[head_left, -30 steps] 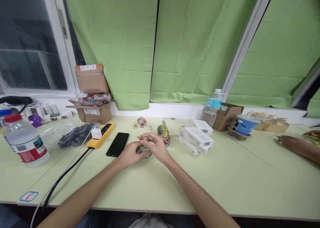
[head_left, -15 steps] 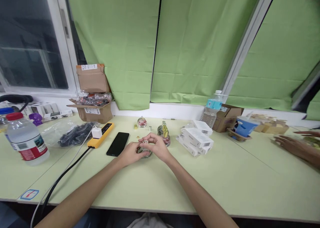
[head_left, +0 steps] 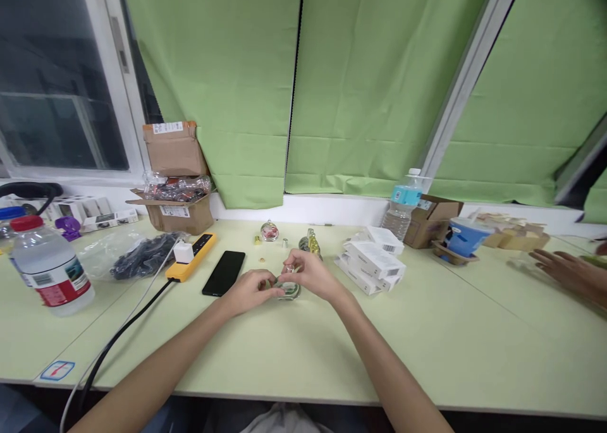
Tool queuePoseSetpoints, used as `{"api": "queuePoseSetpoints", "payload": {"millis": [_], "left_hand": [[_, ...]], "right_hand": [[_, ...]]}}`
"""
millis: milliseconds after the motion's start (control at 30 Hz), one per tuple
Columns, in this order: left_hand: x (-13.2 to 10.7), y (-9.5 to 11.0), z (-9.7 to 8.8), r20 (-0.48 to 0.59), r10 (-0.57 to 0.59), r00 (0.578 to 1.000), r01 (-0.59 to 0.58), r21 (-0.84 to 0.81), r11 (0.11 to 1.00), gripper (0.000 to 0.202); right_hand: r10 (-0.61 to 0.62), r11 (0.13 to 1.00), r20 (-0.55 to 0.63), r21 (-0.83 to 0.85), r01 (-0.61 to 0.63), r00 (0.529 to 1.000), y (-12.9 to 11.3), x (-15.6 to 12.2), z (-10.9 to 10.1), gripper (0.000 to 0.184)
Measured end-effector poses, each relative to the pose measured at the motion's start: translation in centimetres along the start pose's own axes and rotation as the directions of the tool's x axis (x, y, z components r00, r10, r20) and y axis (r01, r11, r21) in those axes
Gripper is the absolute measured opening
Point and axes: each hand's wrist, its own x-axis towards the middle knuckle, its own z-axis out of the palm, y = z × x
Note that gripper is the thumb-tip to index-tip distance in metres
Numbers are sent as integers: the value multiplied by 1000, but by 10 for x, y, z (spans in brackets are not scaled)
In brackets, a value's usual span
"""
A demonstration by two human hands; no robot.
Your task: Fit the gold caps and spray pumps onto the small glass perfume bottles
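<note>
A small round clear glass bottle (head_left: 290, 292), greenish inside, rests on the table between my hands. My right hand (head_left: 310, 275) pinches it at the neck from above. On its left side, my left hand (head_left: 251, 291) is curled with thumb and fingertips closed against the glass body. Just behind my right hand stand more glass bottles with gold tops (head_left: 313, 243), partly hidden by it. Farther back is a round bottle with pink contents (head_left: 270, 232). Near it are a gold cap (head_left: 257, 240), a silver cap (head_left: 285, 243) and a tiny gold piece (head_left: 262, 260).
A black phone (head_left: 224, 274) and a yellow power strip (head_left: 192, 259) lie to the left. White boxes (head_left: 372, 265) are stacked at right, near a water bottle (head_left: 403, 205) and a blue cup (head_left: 465, 238). Another person's hand (head_left: 569, 272) is at far right.
Both hands and the glass bottle have shifted slightly right. My left fingers have drawn back from the bottle's top to its side. At far right, the other person's hand has moved.
</note>
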Motion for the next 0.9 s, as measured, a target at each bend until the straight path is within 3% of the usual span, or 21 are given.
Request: {"api": "queuePoseSetpoints", "payload": {"millis": [200, 367, 600, 900], "left_hand": [[-1, 4, -2, 16, 38, 999, -38, -18, 999, 40], [-1, 3, -2, 21, 38, 999, -38, -1, 999, 39], [0, 4, -3, 22, 39, 999, -39, -1, 999, 40], [0, 3, -2, 21, 49, 999, -49, -1, 999, 40]], "right_hand": [[-11, 956, -108, -291, -21, 994, 14, 0, -35, 29], [-83, 868, -196, -496, -26, 977, 20, 1, -46, 25], [-27, 879, -279, -463, -110, 960, 35, 4, -50, 19], [-71, 891, -315, -446, -82, 946, 47, 9, -48, 18]]}}
